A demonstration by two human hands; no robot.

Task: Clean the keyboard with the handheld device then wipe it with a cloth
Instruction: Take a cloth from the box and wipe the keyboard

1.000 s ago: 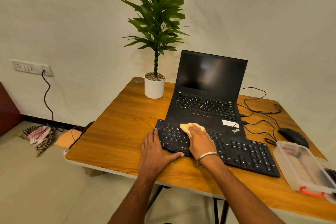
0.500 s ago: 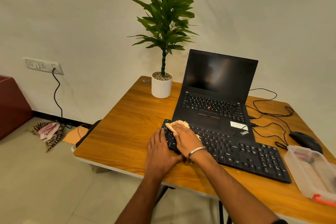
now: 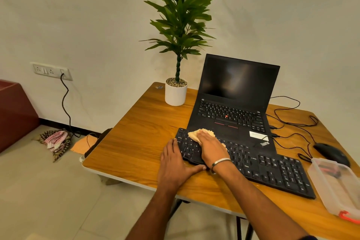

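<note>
Wooden table [image 3: 136, 142] is carrying a black keyboard [image 3: 272, 173], its long axis running from near the centre out toward the right front edge, keys facing up. Nearest, the left hand [image 3: 175, 165] is lying flat beside the keyboard's left end, fingers together, thumb pressing its front edge. Just beyond, the right hand [image 3: 211, 148] is pressing a beige cloth [image 3: 202, 132] onto the left keys, fingers flat and together over it. Farther back, an open laptop [image 3: 233, 103] is facing the person, and a potted plant [image 3: 176, 91] is standing by the wall
</note>
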